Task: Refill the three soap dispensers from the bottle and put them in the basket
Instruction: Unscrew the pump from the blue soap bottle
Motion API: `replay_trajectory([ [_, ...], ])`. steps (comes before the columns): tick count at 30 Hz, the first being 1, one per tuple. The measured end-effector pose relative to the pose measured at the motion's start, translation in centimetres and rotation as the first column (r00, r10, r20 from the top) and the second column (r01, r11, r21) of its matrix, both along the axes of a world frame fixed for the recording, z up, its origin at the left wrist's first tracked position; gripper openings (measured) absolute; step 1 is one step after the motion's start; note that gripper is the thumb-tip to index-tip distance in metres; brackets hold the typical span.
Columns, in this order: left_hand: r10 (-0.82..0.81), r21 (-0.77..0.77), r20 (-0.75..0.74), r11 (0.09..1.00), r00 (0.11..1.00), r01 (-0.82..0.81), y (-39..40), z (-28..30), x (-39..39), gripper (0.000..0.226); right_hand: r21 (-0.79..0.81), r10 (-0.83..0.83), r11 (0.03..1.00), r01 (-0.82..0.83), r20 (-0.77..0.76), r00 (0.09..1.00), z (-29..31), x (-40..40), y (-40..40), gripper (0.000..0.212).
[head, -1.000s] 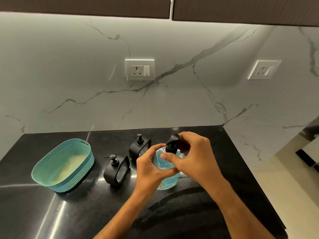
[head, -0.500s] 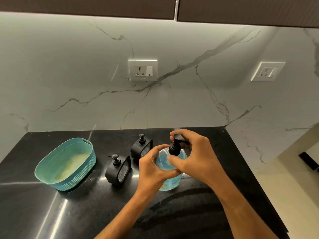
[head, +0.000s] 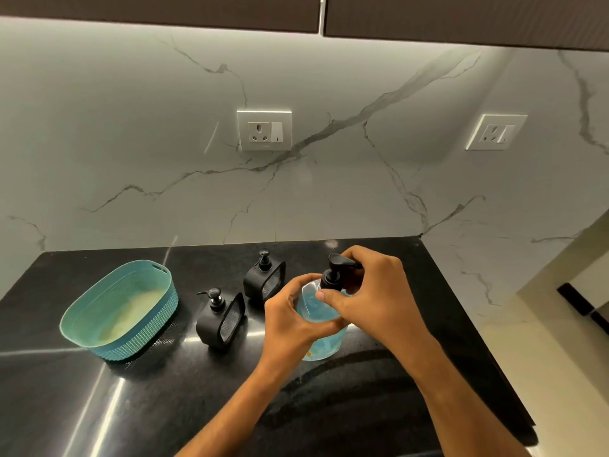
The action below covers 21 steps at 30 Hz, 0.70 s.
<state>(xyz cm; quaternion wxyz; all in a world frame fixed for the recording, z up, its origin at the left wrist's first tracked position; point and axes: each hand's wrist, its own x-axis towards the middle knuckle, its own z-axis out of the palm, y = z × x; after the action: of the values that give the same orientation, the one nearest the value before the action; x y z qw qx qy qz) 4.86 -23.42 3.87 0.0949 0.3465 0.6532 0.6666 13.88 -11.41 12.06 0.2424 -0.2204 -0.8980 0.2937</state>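
I see my left hand gripping the clear bottle of blue soap on the countertop, right hand pinching its black pump. Teal basket holds nothing; two black dispensers stand beside it.

Both bare forearms are reaching in from the lower edge of the view and meeting over the same spot. The left hand is wrapping its curled fingers round the body of the clear plastic bottle of blue liquid, thumb on the near side, steadying it upright. The right hand is arching over the top, its thumb and fingers curling round the bottle's black pump collar (the fingertips on the far side are hidden behind the pump head). The two wrists are sitting close together, with the right forearm angling in more steeply from the right.
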Motion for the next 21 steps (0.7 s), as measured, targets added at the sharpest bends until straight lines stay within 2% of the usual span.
replay_trajectory([
  [7, -0.005, -0.022, 0.002, 1.0, 1.0, 0.005, -0.4, 0.0, 0.8, 0.068, -0.07, 0.021, 0.997, -0.023, -0.027, 0.999, 1.0, 1.1, 0.1, 0.045],
  [21, 0.019, -0.073, 0.058, 0.997, 0.998, -0.015, -1.4, -1.4, 1.6, 0.071, -0.069, 0.049, 0.996, -0.061, -0.164, 0.985, 6.4, 2.8, 0.5, 0.036],
])
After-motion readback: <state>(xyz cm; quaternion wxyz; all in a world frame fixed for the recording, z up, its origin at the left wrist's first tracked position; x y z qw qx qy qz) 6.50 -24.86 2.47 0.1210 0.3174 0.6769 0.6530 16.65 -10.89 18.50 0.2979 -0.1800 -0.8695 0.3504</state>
